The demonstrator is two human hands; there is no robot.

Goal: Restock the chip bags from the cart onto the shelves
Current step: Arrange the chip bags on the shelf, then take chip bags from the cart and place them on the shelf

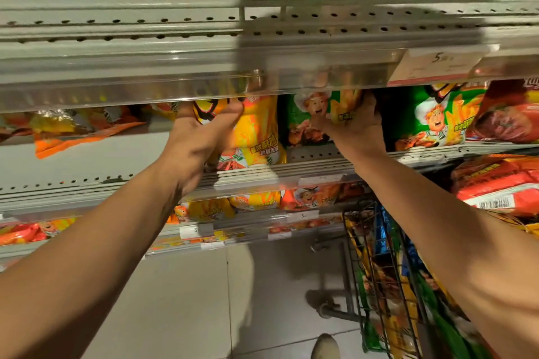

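Observation:
My left hand (194, 140) grips a yellow chip bag (256, 131) standing upright on the middle shelf (318, 167), thumb across the bag's upper left. My right hand (357, 125) grips a green chip bag (306, 119) just right of the yellow one, fingers curled round its right edge. Both bags' tops are hidden behind the clear price rail of the shelf above (175, 87). The wire cart (376, 277) stands at the lower right, with several chip bags in it.
More green and red bags (437, 119) stand to the right on the same shelf; orange bags (75, 131) lie flat at its left. Lower shelves hold more bags. Red packs (495, 183) sit by my right forearm. Tiled floor and a shoe (325, 347) lie below.

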